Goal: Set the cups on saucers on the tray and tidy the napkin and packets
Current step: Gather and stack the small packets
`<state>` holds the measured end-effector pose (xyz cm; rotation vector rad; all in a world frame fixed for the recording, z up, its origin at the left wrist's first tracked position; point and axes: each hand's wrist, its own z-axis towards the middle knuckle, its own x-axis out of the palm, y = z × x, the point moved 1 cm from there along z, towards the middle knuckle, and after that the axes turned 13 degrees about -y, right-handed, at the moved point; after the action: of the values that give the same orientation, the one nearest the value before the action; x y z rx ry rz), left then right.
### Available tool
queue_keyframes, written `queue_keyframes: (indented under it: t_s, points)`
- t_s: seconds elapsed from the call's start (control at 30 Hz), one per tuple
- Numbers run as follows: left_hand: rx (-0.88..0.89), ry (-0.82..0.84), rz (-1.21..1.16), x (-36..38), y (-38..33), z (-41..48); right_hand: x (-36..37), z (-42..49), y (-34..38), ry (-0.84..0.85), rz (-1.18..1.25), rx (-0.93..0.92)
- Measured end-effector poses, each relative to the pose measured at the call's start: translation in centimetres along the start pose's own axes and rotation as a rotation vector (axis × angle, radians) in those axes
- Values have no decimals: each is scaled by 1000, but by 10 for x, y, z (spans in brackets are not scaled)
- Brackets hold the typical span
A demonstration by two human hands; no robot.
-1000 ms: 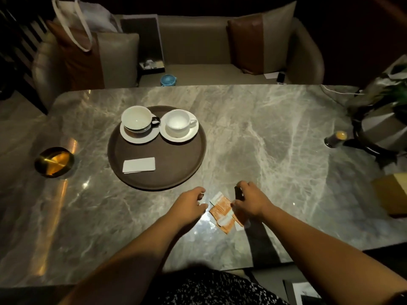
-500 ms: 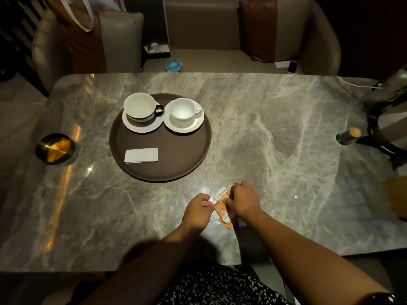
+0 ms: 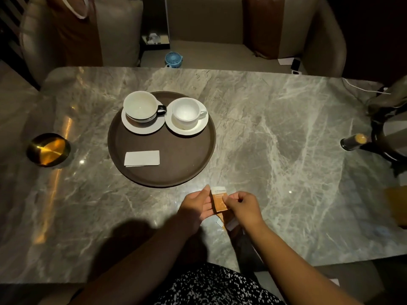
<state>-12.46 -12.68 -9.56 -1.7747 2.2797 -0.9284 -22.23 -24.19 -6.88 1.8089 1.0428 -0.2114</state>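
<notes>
cups (image 3: 141,105) done, right hand (image 3: 242,205) pinched the packets (image 3: 219,201) against the flat left hand (image 3: 198,205), next they'd probably need stacking on the tray (image 3: 176,159)

Dim room; overhead light glares on the marble table (image 3: 275,128); arm shadows fall near; edges bend, corners go dark.
</notes>
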Motion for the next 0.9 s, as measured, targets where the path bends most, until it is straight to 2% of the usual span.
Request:
queue_keyframes:
  t_s: [0.1, 0.33, 0.6, 0.7, 0.77, 0.83, 0.9]
  points:
    - [-73, 42, -114, 5, -5, 3, 9, -11, 1, 19, 72, 12]
    - [-149, 121, -111, -2, -12, 9, 17, -14, 1, -5, 64, -52]
    - [-123, 103, -59, -9, -22, 3, 16, -7, 1, 49, -5, -54]
    - [-83, 158, -32, -10, -24, 1, 10, -3, -1, 97, 15, -78]
    - [-77, 129, -44, -9, -26, 1, 4, 2, -8, 32, 17, -63]
    - [-90, 83, -58, -9, -27, 3, -2, 7, -18, -80, -118, -65]
    - [-92, 72, -55, -12, -29, 5, -6, 9, -26, -94, -323, -134]
